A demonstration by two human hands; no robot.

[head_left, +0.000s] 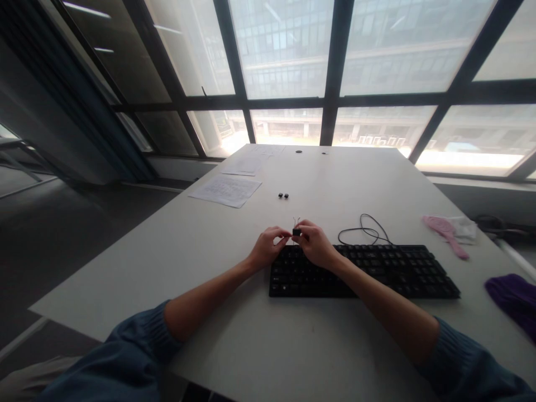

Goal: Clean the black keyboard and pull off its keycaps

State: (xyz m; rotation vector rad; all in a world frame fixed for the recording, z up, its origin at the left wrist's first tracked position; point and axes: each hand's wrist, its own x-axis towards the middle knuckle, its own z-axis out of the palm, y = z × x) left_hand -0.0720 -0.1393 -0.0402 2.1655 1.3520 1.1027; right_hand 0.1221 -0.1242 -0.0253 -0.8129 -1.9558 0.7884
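Note:
Above the left part of a black keyboard [368, 271], my two hands meet at a small black block with thin wire prongs [296, 231]. The wires stick up above the fingers; their kind is too small to tell for sure. My right hand [314, 243] pinches the block between thumb and fingers. From the left, my left hand [268, 245] is closed, thumb against forefinger, with its fingertips at the block's left side; what it grips there is partly hidden. Two small black pieces, like keycaps [283, 195], lie farther back on the white table.
The keyboard's cable [362, 229] loops behind it. Printed papers [228, 190] lie at the table's back left. On the right are a pink hairbrush [446, 231], a white cloth [464, 231] and a purple cloth [513, 298]. Windows stand behind the white table [209, 335].

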